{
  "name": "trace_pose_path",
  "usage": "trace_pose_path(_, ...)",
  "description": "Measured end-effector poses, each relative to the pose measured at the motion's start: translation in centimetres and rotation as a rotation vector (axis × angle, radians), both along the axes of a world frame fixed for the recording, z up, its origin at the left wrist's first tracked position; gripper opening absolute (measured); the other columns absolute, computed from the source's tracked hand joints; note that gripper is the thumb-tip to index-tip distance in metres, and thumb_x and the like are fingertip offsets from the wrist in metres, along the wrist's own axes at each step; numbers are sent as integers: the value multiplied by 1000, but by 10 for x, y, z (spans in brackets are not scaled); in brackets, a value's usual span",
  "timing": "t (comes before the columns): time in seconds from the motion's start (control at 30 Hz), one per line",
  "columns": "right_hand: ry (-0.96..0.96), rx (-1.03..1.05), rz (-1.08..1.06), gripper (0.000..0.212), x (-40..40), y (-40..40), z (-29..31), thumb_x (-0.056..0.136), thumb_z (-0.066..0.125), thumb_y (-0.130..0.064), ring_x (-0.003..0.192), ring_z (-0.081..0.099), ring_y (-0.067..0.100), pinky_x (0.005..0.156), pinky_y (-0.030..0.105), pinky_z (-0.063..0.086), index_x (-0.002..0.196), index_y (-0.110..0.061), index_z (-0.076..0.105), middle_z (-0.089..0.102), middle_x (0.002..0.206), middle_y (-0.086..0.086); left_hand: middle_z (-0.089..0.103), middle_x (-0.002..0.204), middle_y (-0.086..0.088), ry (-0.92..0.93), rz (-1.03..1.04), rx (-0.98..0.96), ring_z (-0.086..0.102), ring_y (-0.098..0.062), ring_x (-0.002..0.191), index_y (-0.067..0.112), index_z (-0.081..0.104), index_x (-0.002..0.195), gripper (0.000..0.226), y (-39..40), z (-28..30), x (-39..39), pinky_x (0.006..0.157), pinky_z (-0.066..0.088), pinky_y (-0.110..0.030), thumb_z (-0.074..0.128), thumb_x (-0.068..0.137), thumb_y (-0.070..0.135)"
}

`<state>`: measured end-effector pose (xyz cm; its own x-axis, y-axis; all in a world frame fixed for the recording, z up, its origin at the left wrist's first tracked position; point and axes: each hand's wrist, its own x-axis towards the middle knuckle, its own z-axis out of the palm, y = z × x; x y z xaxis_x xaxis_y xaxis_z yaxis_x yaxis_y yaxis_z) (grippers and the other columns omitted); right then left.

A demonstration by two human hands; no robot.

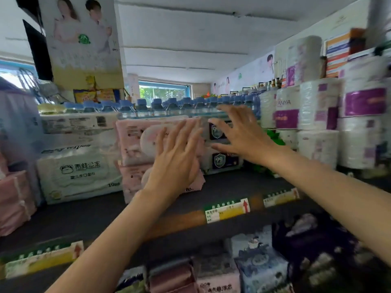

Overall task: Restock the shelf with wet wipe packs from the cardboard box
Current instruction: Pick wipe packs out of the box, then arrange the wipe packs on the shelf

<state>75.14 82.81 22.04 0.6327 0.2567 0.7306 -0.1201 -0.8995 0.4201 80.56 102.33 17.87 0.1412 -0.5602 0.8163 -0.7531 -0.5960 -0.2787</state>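
Pink packs (146,142) of wet wipes stand stacked two high on the dark shelf (228,187), faces turned out to the aisle, as a person squares them up during a restock. The left hand (177,159), fingers straight and a little spread, lies flat against the stack's front, apparently pushing it back and level; it holds nothing. The right hand (239,134), fingers splayed wide and lightly bent, reaches toward the dark-label packs (220,144) just beside the pink ones; whether it touches them cannot be told through the blur, and it grips nothing.

The pink packs lie with their long axis running left to right along the shelf, round lid flaps facing the shopper, probably so that labels read from the aisle and rows stay even with the white packs (78,172) on their left. The lower pink pack sits slightly forward of the upper one, its right corner jutting out, which may be what the flat palm is correcting.

Water bottles (165,106) line up behind, paper rolls (317,123) tower at right, and price tags (227,210) run along the shelf edge. The cardboard box is out of view.
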Motion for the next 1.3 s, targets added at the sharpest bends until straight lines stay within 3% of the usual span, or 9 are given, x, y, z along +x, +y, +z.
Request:
trace_pose_path(0.07,-17,59,-148,50,-48,-28,-17,84,57,-46,124,34,34,104,56,29,120,-11,55,42,136,20,51,137,-9,2,-177,17,44,-26,129,11,49,125,52,-40,-7,-35,107,31,-54,41,74,20)
trace_pose_path(0.27,211,202,-725,34,-293,-83,-100,85,60,-26,118,45,38,99,50,34,114,-8,58,52,124,20,54,129,-9,102,-623,260,53,-32,115,13,52,121,47,-171,-49,-181,103,33,-51,40,77,25)
trace_pose_path(0.43,620,980,-1428,48,-552,-60,-197,94,46,-39,121,44,32,102,48,28,135,-17,37,41,132,10,58,123,-10,104,-1009,802,56,-30,114,12,50,122,37,-238,-120,-358,96,41,-40,41,88,25)
trace_pose_path(0.6,799,1445,-1658,38,-747,30,-296,94,49,-26,120,49,26,94,28,37,128,-9,47,50,134,9,57,125,-6,11,-1289,1124,56,-26,114,16,50,126,36,-239,-206,-528,95,44,-36,44,90,19)
trace_pose_path(0.67,742,1555,-1699,36,-797,61,-320,91,54,-31,110,56,28,86,28,46,120,-11,53,56,126,11,57,125,-6,-19,-1359,1225,56,-26,115,17,50,125,36,-238,-245,-586,94,45,-37,44,89,19)
trace_pose_path(0.77,724,1650,-1705,22,-851,97,-364,92,51,-29,95,60,27,73,30,41,104,-12,59,61,105,10,58,122,-5,32,-1448,1373,58,-26,112,17,52,121,33,-233,-300,-664,92,46,-40,44,89,18)
trace_pose_path(1.0,813,1825,-1549,50,-911,129,-495,96,45,-15,130,41,28,100,32,36,143,-12,30,34,145,13,59,121,-8,106,-1391,1718,56,-26,111,13,54,116,30,-197,-425,-772,91,45,-38,47,88,15)
trace_pose_path(1.2,917,1726,-1389,65,-915,126,-571,95,41,-3,142,17,28,108,42,33,149,-27,14,3,159,-2,56,124,-12,228,-1169,1931,55,-26,109,10,52,120,32,-185,-496,-790,94,45,-39,44,89,11)
trace_pose_path(1.3,922,1619,-1339,71,-909,124,-594,94,42,-2,146,7,21,114,43,17,150,-30,8,1,159,-6,56,126,-12,293,-1112,1957,55,-26,113,7,53,123,34,-185,-511,-798,96,44,-35,44,90,8)
